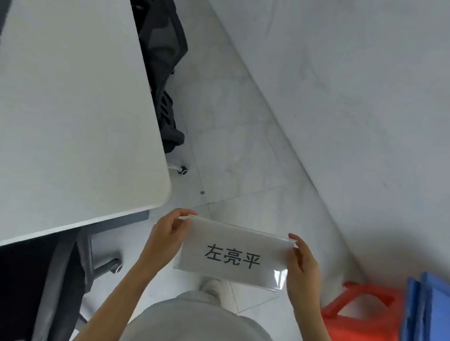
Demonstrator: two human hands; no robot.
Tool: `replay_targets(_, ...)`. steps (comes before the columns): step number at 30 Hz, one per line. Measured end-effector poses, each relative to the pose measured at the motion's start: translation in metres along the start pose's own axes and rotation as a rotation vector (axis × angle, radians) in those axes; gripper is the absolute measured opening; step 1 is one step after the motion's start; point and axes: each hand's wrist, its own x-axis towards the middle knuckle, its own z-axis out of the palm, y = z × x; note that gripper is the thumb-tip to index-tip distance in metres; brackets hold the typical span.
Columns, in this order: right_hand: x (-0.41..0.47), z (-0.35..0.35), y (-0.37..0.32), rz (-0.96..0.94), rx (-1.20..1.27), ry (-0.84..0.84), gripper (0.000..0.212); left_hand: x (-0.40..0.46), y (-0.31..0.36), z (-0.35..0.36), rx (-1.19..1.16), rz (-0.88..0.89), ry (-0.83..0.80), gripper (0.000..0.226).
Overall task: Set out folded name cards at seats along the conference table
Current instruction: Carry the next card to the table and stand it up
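nearest to us we see the person's grey-clad torso and two bare forearms reaching forward. left hand (166,232) pinches the left end of the name card (235,253), thumb and fingers closed on its upper corner; right hand (304,265) clamps the right end the same way. the card is held in the air in front of the body, over the tiled floor (249,150), not touching the table. it looks like a white printed sheet in a clear sleeve, black characters facing us, top edge showing a fold or doubled layers; we cannot tell if it is one card or a few stacked. a white shoe (212,286) shows just below it. to the right, a red plastic stool (356,314) carries blue folders (435,338), possibly the supply spot, though we can't confirm. lower left, a dark office chair (68,278) sits tucked at the table end. further out, the white conference table (64,111) runs away to the upper left, its rounded corner near the left hand; no cards are visible on the part we see. a black mesh chair (159,49) stands along its far side, against the light wall (343,71). progress, as we judge it: early or mid, this card is not yet placed and no seat in view has one; next it needs standing up on the table in front of a chair.
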Motion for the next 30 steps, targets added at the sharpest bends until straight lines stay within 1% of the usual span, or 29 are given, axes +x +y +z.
replay_targets(5, 0.105, 0.007, -0.04, -0.039, -0.013, -0.071, 0.033, 0.083, 0.04, 0.009, -0.002, -0.005, 0.056, 0.021)
replay_targets(9, 0.192, 0.029, -0.061, -0.058, -0.03, -0.183, 0.033, 0.143, 0.054, 0.017, -0.012, -0.039, 0.152, 0.024)
replay_targets(11, 0.238, 0.044, -0.074, -0.091, -0.062, -0.268, 0.033, 0.171, 0.058, 0.021, -0.036, -0.064, 0.226, 0.029)
replay_targets(14, 0.306, 0.071, -0.104, -0.189, -0.119, -0.425, 0.031, 0.209, 0.066, 0.021, -0.078, -0.106, 0.362, 0.036)
replay_targets(16, 0.343, 0.09, -0.127, -0.261, -0.163, -0.535, 0.03, 0.226, 0.069, 0.022, -0.098, -0.151, 0.472, 0.035)
replay_targets(19, 0.387, 0.125, -0.161, -0.412, -0.218, -0.661, 0.028, 0.244, 0.078, 0.016, -0.17, -0.192, 0.641, 0.026)
replay_targets(24, 0.408, 0.195, -0.211, -0.553, -0.279, -0.944, 0.028, 0.246, 0.078, -0.005, -0.272, -0.329, 0.944, 0.025)
replay_targets(28, 0.398, 0.259, -0.239, -0.648, -0.297, -1.156, 0.028, 0.241, 0.068, -0.03, -0.308, -0.401, 1.11, 0.021)
replay_targets(30, 0.389, 0.295, -0.249, -0.695, -0.298, -1.214, 0.028, 0.238, 0.057, -0.047, -0.31, -0.426, 1.164, 0.019)
